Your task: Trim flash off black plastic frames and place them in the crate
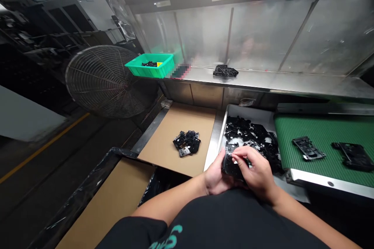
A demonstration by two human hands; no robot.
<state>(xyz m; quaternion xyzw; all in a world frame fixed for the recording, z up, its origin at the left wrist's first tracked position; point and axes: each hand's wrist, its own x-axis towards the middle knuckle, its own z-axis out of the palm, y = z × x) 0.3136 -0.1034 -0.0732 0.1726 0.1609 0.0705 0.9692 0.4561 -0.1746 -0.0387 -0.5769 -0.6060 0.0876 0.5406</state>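
Observation:
Close to my body, my left hand [215, 175] is wrapped round a black molded plastic part [230, 166], its thumb along the left edge. My right hand [256, 169] is over the same part, with thumb and forefinger pinched together near its upper face. Whatever lies between those fingertips is too small to make out. Just beyond both hands, a white tray [228, 114] holds a heap of similar black plastic parts [248, 130]. To the left, a small pile of black parts [187, 142] rests on a cardboard sheet [163, 146].
On the right, a green conveyor belt [327, 128] carries two black parts [309, 148]. A metal shelf [263, 79] at the back bears a green bin [150, 71], a blurred dark flat object [180, 71] and more black parts [224, 71]. A large fan [102, 81] stands at left, behind a cardboard-topped, black-lined box [108, 198].

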